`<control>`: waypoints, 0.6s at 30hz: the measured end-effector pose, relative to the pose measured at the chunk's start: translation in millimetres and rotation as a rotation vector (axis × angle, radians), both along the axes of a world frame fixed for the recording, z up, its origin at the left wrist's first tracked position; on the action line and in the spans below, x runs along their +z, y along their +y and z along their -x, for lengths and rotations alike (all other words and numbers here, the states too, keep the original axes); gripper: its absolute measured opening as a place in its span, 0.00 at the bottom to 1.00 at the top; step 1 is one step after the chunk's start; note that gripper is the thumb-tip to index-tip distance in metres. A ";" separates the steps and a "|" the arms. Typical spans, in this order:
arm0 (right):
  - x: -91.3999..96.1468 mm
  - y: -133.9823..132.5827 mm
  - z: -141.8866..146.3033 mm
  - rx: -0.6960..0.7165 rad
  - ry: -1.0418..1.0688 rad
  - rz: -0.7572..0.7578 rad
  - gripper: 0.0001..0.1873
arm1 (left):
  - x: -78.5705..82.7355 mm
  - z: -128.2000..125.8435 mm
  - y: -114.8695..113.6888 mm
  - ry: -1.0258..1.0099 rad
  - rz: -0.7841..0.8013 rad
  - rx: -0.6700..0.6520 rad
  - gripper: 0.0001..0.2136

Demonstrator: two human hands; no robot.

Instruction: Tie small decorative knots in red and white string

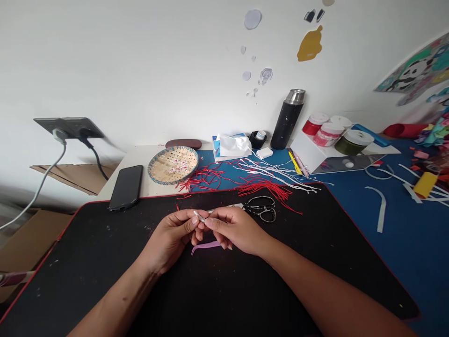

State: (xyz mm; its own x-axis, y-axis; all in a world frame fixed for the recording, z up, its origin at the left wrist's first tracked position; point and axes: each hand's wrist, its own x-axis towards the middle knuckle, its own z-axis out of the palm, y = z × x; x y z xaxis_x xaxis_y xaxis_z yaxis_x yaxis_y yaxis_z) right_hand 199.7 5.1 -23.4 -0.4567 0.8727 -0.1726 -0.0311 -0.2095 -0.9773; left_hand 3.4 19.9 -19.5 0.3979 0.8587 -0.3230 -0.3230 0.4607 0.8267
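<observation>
Above the black mat, my left hand (178, 229) pinches a short white piece (199, 216) that looks like cord between thumb and forefinger. From the other side my right hand (235, 229) grips the same piece, its thumb beside the left one. Most of the piece is hidden by the fingers. Below the hands lie purple tweezers (206, 245), partly covered by the right hand's fingers. Just behind the hands rest scissors (261, 206) with black handles, their blades partly hidden.
Red cords (266, 188) and white cords (277, 174) lie behind the scissors. A woven basket (154, 173) holds small red and white bits. Around the back stand a phone (126, 187), a tissue pack (231, 146), a black flask (287, 119) and several lidded jars (352, 141).
</observation>
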 end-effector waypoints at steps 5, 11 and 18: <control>-0.1 0.1 0.2 -0.002 0.001 0.008 0.20 | -0.1 0.2 -1.1 -0.002 -0.005 0.010 0.14; -2.0 0.4 0.5 -0.003 0.004 0.008 0.20 | -1.1 -0.7 -1.4 0.009 0.008 0.027 0.15; -1.8 -0.4 0.8 -0.014 -0.022 0.002 0.16 | -0.9 -0.4 0.8 0.068 -0.033 0.016 0.14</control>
State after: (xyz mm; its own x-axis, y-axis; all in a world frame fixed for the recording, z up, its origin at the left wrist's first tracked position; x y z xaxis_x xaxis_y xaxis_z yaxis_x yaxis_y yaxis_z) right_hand 198.9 4.7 -25.3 -0.4408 0.8785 -0.1842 -0.0122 -0.2110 -0.9774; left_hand 3.8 20.7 -20.5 0.3619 0.8754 -0.3205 -0.2728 0.4282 0.8615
